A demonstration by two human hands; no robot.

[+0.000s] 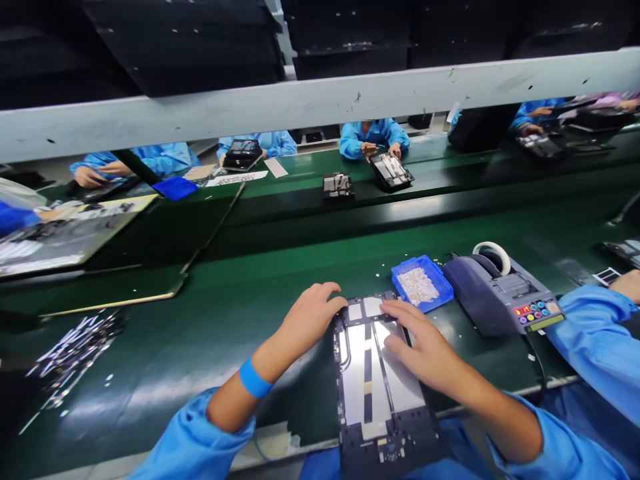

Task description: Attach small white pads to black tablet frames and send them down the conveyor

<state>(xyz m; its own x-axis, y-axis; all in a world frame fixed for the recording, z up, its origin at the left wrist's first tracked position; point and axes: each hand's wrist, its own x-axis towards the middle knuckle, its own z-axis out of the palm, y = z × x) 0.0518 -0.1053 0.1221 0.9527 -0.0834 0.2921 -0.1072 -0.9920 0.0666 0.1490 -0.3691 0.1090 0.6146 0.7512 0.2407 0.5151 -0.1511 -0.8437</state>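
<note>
Head view: tablet chassis (373, 387) lengthwise away from wearer, both open hands (310, 317) (420, 347) flat on far end

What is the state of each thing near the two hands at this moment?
Left hand: open, fingers on the tablet's top-left corner.
Right hand: flat, pressing on the tablet.
Opened tablet: back cover off, lying flat.
Blue tray: holds small white pieces.
Tape dispenser: roll loaded, upright.
</note>
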